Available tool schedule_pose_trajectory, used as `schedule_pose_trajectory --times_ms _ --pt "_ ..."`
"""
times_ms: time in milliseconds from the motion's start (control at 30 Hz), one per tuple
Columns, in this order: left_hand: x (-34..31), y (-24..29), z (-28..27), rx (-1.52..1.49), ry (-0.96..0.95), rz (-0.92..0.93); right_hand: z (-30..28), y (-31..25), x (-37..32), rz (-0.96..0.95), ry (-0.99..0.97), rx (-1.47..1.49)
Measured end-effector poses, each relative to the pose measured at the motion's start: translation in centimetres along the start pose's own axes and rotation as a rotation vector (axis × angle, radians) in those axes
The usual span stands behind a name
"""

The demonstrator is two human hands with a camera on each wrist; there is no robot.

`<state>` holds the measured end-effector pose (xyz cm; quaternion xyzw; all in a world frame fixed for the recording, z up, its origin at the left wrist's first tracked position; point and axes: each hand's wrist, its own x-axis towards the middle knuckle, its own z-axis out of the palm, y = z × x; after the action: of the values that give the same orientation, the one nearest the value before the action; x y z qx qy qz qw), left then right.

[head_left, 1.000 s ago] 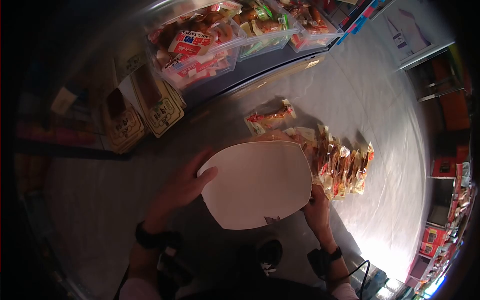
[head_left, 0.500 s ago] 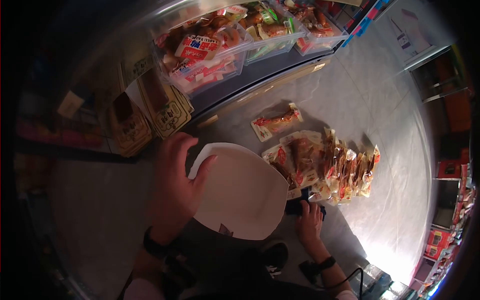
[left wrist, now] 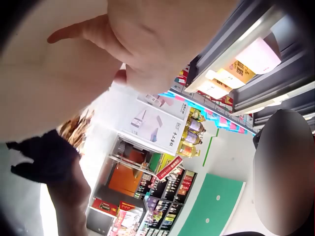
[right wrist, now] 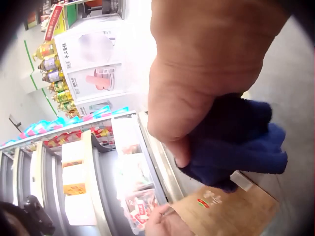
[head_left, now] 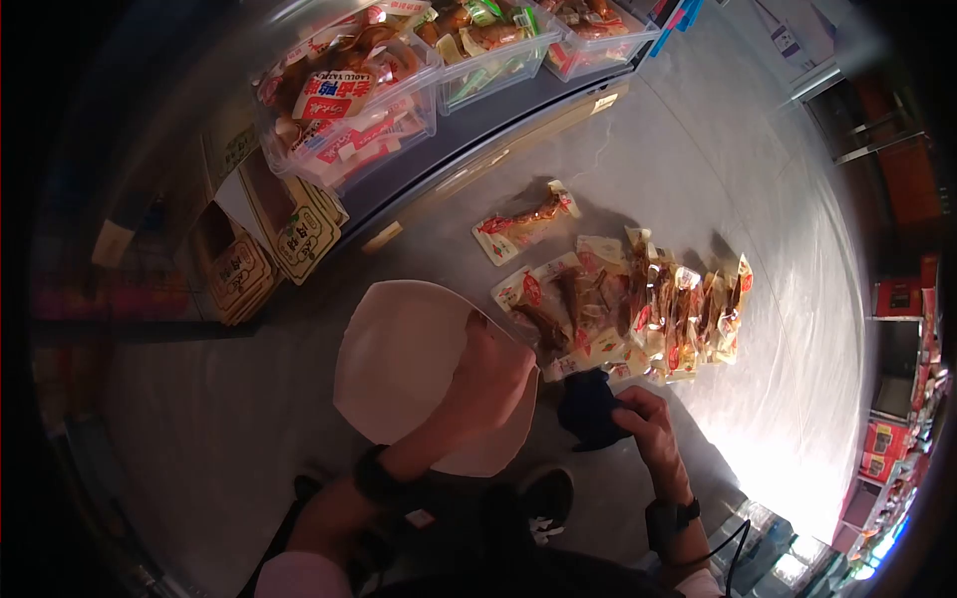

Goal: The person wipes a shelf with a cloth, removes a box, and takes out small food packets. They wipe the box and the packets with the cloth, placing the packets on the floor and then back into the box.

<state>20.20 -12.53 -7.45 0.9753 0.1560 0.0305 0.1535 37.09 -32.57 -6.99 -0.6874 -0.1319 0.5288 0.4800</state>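
Observation:
A paper tub [head_left: 399,349], white inside and kraft brown outside, stands low in front of me in the head view. My left hand [head_left: 488,374] reaches across its opening to the right side and grips the rim, one finger lying along the white inner wall in the left wrist view. In the right wrist view the tub's brown outer wall [right wrist: 231,211] carries a small red mark. My right hand [head_left: 650,424] pinches a dark blue cloth [right wrist: 246,147], crumpled, just right of the tub. Vacuum packs of brown meat [head_left: 598,289] lie on the grey floor beyond both hands.
A shelf edge [head_left: 498,149] runs along the upper left, with clear bins [head_left: 349,120] full of packed snacks. Flat printed packs [head_left: 299,234] lie at its left. A lone meat pack [head_left: 523,219] lies between the shelf and the others. Stocked shelves line the far right.
My left hand has let go of the tub's left edge and crossed to its right rim. My right hand has left the tub and now lifts the blue cloth. The tub has shifted left.

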Motion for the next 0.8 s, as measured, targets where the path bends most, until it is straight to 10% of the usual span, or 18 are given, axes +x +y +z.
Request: schedule_pose_trajectory --times_ms 67,167,300,367,500,800 --pt "-0.7 1.0 -0.3 -0.921 -0.050 -0.536 -0.5 -0.4 -0.6 -0.174 -0.065 0.296" --pt "-1.7 3.4 -5.1 -1.496 0.032 -0.628 -0.8 -1.5 -0.4 -0.501 -0.174 0.442" --pt "-2.2 4.5 -5.9 -1.615 -0.002 -0.640 3.9 -4.7 -0.5 -0.766 -0.275 0.431" --pt "-2.6 4.7 -4.7 -1.199 0.101 -0.186 6.4 -5.7 0.5 -0.790 -0.470 -0.121" --pt "-4.1 2.8 -4.3 -1.333 -0.146 -0.174 9.4 -4.6 2.5 -1.050 -0.106 -0.650" --pt "-4.6 2.5 -3.1 -1.516 -0.239 -0.260 8.0 -3.7 12.3 -0.538 -0.072 -0.126"
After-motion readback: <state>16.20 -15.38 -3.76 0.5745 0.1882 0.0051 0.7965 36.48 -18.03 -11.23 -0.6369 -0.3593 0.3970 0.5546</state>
